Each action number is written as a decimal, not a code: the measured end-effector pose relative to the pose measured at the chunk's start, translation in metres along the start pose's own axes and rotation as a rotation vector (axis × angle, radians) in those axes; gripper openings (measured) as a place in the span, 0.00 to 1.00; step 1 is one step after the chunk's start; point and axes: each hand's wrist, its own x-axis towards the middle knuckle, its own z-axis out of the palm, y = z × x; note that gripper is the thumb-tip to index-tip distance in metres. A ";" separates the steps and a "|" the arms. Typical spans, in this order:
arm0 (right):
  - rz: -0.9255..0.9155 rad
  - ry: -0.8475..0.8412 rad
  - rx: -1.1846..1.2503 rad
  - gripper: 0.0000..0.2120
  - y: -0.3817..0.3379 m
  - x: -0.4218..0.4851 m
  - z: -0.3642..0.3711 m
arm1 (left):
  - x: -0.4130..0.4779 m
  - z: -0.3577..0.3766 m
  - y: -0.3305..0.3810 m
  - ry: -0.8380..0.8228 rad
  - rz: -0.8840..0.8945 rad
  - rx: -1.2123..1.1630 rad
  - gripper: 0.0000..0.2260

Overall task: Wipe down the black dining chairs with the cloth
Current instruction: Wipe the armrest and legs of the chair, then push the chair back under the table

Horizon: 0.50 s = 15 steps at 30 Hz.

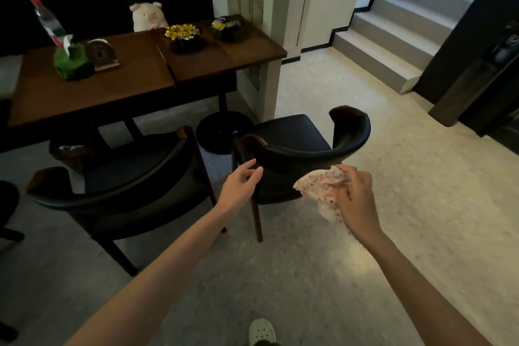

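Note:
Two black dining chairs with curved backrests stand before me. The right chair [306, 149] is turned away from the table; the left chair [118, 185] faces the table. My right hand [355, 199] grips a bunched white cloth with small red dots [320, 191], held just in front of the right chair's backrest. My left hand [241, 185] hovers open, fingers apart, close to the left end of that backrest, holding nothing.
A dark wooden table [140, 84] behind the chairs carries a water bottle [49, 21], a green bag, a plush toy [147, 17] and bowls of sweets [182, 32]. A white pillar [272, 36] stands beside it. Stairs [407, 22] rise at the right. Pale floor lies around me.

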 end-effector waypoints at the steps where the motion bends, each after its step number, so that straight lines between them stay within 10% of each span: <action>1: -0.005 0.016 0.000 0.19 0.001 -0.003 -0.004 | -0.003 0.000 0.000 0.001 0.000 -0.002 0.22; 15: 0.178 0.027 -0.118 0.13 0.077 0.093 -0.045 | 0.055 0.047 0.000 0.159 -0.153 -0.065 0.24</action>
